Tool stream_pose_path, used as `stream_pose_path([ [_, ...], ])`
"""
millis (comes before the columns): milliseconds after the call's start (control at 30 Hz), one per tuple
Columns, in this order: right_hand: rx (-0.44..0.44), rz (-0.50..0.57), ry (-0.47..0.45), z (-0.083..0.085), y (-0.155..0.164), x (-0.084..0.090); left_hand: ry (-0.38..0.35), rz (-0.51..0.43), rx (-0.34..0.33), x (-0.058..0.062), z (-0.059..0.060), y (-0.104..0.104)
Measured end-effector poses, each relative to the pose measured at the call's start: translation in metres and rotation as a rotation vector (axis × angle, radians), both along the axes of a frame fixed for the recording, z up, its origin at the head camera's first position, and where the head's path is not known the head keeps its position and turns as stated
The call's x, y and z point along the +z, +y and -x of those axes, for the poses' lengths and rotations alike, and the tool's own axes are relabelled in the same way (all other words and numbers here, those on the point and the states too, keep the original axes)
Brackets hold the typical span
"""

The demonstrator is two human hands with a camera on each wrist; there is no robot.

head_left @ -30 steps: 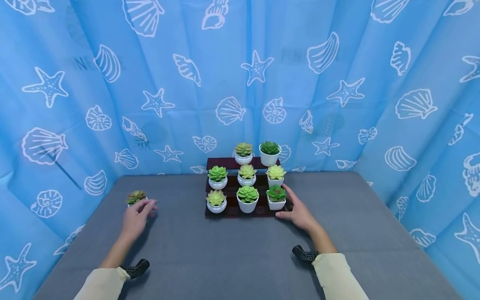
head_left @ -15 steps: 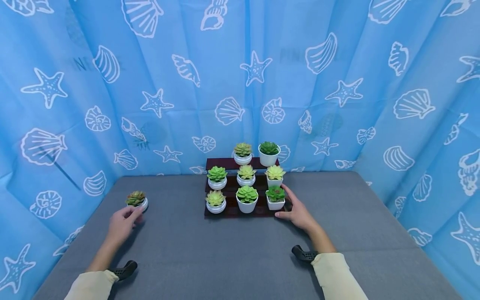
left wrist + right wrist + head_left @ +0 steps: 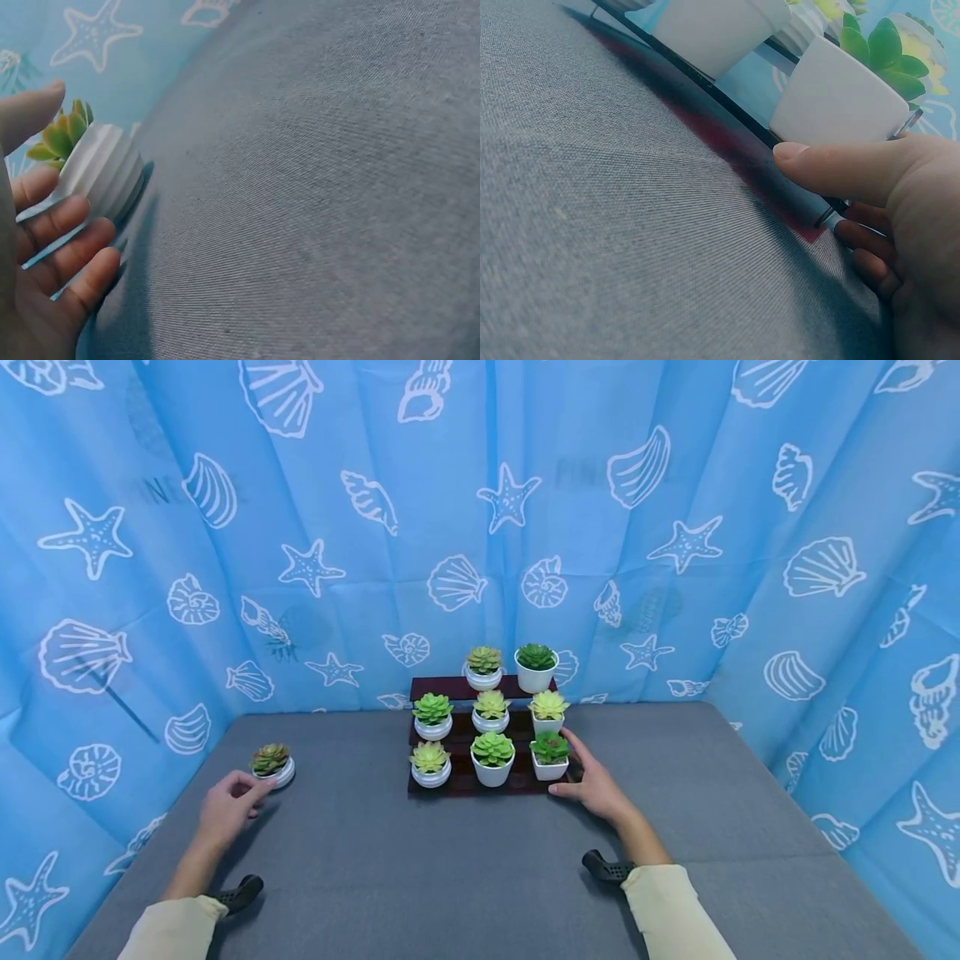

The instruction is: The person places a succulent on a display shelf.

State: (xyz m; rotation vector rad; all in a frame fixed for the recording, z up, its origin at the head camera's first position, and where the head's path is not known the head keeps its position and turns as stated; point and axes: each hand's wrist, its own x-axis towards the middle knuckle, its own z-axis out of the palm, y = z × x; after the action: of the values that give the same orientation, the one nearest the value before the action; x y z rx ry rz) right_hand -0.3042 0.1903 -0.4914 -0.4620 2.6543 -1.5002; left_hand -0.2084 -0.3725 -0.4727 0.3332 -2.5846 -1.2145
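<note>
Both hands rest low on the grey fabric-covered tabletop, well apart from each other. On the left, the left hand lies near the left edge of the surface with its fingers loosely spread and only slightly bent; the left wrist view shows them just beside the small ribbed white pot holding a reddish-green succulent, close to its side but closing around nothing. Whether the fingertips actually touch the pot cannot be told. That pot stands upright on the surface, just beyond the hand and toward the back-left corner.

On the right, the right hand sits at the front right corner of the dark red stepped wooden stand, which occupies the middle of the surface toward its back edge. Its thumb lies along the front of the stand and its other fingers curl round the stand's right end, so the hand holds that corner. Directly beside the thumb stands the square white pot with a dark green succulent, on the lowest step at the right end.

Seven more small white pots of green succulents fill the stand's three steps; the back step carries only two, toward its right end. Blue curtain printed with white shells and starfish encloses the surface on three sides.
</note>
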Motion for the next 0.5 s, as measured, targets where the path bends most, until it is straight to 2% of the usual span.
stream_pose_path([
  [167, 0.0, 0.001, 0.005, -0.001, 0.0, 0.0, -0.07, -0.002, 0.003, 0.002, 0.002, -0.003],
  [300, 0.005, 0.006, 0.01, -0.001, -0.001, 0.0, -0.084, -0.027, 0.032, 0.0, 0.006, -0.004],
  [400, 0.006, 0.011, 0.009, -0.001, -0.002, 0.001, -0.107, -0.07, 0.049, -0.001, 0.009, -0.005],
  [500, 0.002, 0.008, 0.006, -0.001, -0.001, 0.0, -0.144, -0.121, 0.028, 0.0, 0.014, -0.006],
])
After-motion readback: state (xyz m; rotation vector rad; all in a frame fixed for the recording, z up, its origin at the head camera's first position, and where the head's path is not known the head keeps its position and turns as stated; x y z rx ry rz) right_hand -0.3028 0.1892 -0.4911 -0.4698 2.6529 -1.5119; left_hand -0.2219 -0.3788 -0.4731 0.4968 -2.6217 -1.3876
